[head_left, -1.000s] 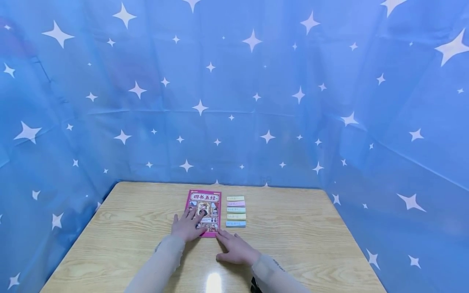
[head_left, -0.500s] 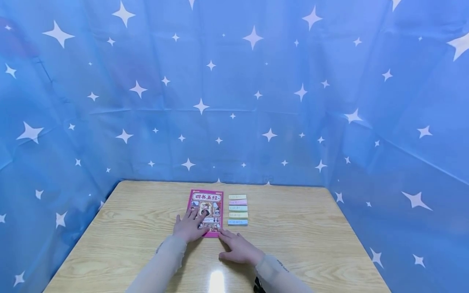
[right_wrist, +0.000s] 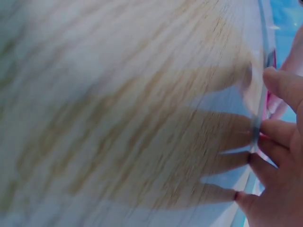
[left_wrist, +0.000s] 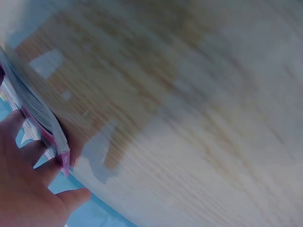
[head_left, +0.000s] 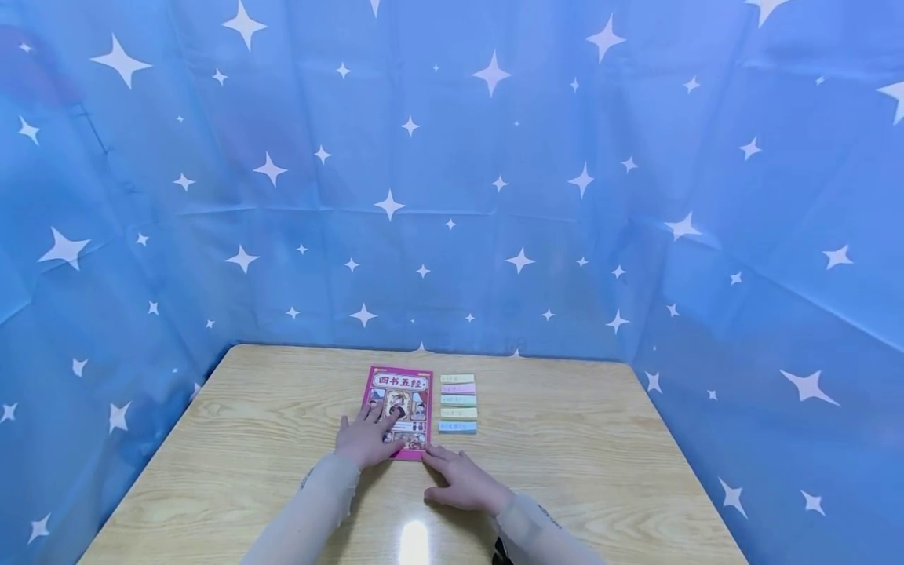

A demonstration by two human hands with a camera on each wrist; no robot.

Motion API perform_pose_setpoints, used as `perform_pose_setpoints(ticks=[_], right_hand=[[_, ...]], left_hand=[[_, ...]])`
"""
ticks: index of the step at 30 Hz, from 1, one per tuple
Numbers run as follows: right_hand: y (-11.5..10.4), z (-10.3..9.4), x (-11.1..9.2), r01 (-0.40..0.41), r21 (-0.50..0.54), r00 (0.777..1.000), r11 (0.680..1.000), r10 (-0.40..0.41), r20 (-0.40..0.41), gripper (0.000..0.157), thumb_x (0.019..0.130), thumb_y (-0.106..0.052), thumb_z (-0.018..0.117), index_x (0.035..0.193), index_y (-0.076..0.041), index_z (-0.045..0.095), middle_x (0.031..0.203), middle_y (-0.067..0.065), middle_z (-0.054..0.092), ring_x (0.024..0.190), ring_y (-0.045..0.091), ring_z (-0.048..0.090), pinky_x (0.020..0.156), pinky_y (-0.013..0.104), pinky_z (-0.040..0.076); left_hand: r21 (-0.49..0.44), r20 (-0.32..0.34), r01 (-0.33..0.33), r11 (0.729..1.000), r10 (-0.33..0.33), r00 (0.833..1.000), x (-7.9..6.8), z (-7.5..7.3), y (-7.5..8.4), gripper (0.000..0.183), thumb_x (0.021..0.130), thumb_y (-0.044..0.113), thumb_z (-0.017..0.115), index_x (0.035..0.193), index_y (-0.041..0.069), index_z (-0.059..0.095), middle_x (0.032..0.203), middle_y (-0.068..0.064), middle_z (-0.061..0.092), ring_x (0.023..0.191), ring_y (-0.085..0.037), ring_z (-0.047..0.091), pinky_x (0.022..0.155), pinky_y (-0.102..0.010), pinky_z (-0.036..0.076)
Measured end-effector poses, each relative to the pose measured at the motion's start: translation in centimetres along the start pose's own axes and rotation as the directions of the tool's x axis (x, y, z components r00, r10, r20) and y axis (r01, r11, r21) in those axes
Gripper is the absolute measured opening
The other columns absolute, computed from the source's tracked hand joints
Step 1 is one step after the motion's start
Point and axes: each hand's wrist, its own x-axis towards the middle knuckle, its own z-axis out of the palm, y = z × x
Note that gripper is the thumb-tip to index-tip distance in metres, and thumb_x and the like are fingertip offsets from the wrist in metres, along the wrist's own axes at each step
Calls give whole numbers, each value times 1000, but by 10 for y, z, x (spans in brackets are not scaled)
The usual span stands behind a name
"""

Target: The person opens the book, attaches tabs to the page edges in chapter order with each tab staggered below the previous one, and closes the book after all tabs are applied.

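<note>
A pink book point(head_left: 420, 408) with a comic-style cover and large Chinese characters lies flat on the wooden table. My left hand point(head_left: 366, 441) rests on the lower left of its cover, fingers spread. In the left wrist view, the left hand point(left_wrist: 23, 184) is beside the book's page edges point(left_wrist: 35, 106). My right hand point(head_left: 462, 480) lies at the lower right corner of the book, its foremost fingertips touching or very near that corner. In the right wrist view, the right hand point(right_wrist: 284, 161) has its fingers extended over the tabletop, holding nothing; only a sliver of pink shows behind it.
Just right of the book, several coloured paper strips with handwriting, among them a pink strip point(head_left: 457, 388) and a blue strip point(head_left: 457, 428), lie in a column. The wooden table point(head_left: 579, 455) extends to both sides. A blue star-patterned curtain point(head_left: 452, 173) surrounds its back and sides.
The head view has shifted slightly. Both hands keep their places at the book, and the book and paper strips stay where they were.
</note>
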Motion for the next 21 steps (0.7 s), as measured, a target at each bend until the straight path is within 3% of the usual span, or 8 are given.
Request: perform_pose_setpoints(ticks=[11,17,21], right_hand=[[6,6,-1,-30,93,1000,995,30,3,77,90,-43,63,150,-5,33,157,12,27,141,31,30,112,61,21],[7,5,0,-49,170,999,984,52,-15,86,89,-42,64,152,0,23,158,15,22,143,33,25,113,60,18],[7,5,1,-66,184,997,981,70,-14,86,89,-43,64,152,0,23,158,16,22,143,32,24,114,58,17]], left_hand=[[-58,19,-28,998,29,999,-3,3,-6,76,89,62,54,150,21,38,158,-13,23,144,-38,17,104,-73,19],[-95,38,-66,993,70,997,-2,-2,-10,102,76,75,59,155,20,25,160,-13,15,145,-38,13,107,-71,15],[-117,55,-82,990,89,994,-3,-6,-12,113,68,74,67,156,21,20,160,-15,13,145,-39,12,108,-70,13]])
